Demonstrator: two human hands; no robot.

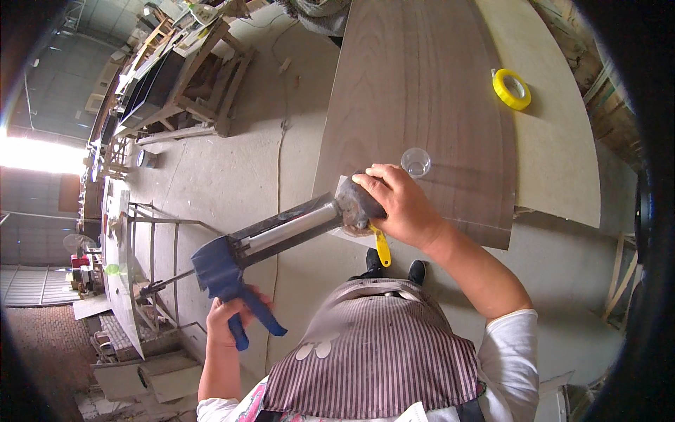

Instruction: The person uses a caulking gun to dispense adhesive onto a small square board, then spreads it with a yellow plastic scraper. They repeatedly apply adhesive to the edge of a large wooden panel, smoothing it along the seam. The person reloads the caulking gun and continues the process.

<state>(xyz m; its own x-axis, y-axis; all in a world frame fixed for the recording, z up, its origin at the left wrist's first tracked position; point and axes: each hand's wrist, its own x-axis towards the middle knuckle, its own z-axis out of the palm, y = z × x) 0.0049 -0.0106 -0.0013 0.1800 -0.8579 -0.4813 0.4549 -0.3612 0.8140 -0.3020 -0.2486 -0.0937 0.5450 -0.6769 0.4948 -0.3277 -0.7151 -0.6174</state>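
A caulking gun [288, 228] with a blue handle, a dark frame and a silvery tube lies slantwise across in front of me. My left hand [235, 313] is closed around its blue grip and trigger at the lower left. My right hand [401, 200] wraps over the dark, smeared front end of the gun, at the near edge of the wood-grain panel [415, 70]. Beneath that end, a yellow-handled tool [382, 250] sticks out over the edge; its head is hidden. Just beyond my right hand stands a clear plastic cup [415, 162].
A roll of yellow tape [511, 89] lies on the pale board [555, 126] at the right. Wooden workbenches [204, 91] stand at the far left, with a metal-framed stand [158, 232] nearer. A cable [280, 162] runs along the floor. Someone's dark clothing [316, 15] shows at the top.
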